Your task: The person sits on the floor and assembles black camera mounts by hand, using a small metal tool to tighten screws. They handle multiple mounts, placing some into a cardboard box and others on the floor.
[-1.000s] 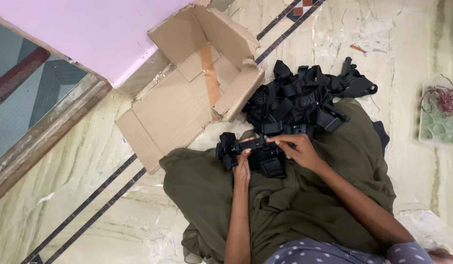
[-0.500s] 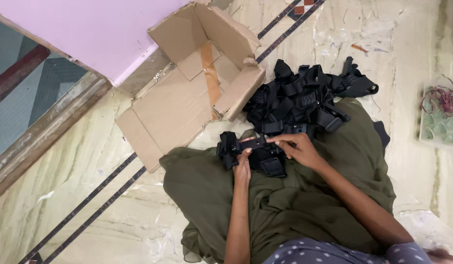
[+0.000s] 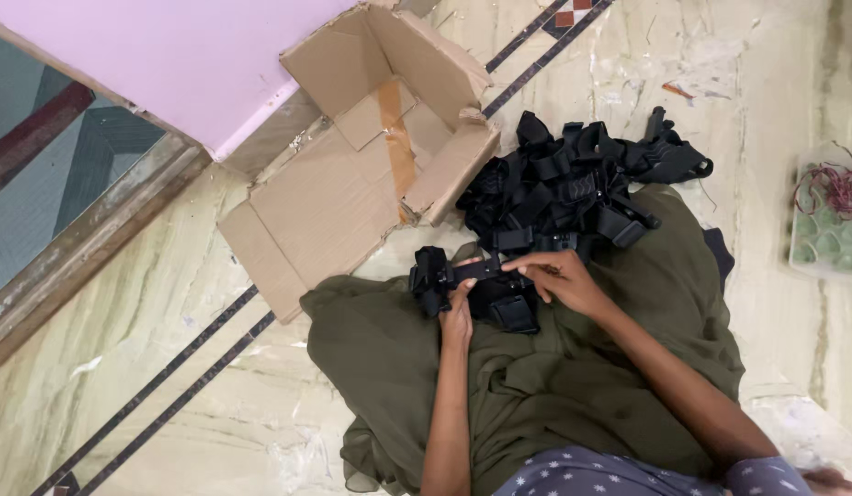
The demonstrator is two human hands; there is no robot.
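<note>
Marble floor, we sit by a flattened cardboard box. Left hand and right hand both grip one black strap on our lap; big strap pile just beyond the right hand looks unprocessed.

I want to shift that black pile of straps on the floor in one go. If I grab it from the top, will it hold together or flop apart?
The pile of black straps would probably flop: its loops lie tangled and loose ends stick out. Being tangled, much of it may lift as a clump, with ends dangling. It likely won't roll.
</note>
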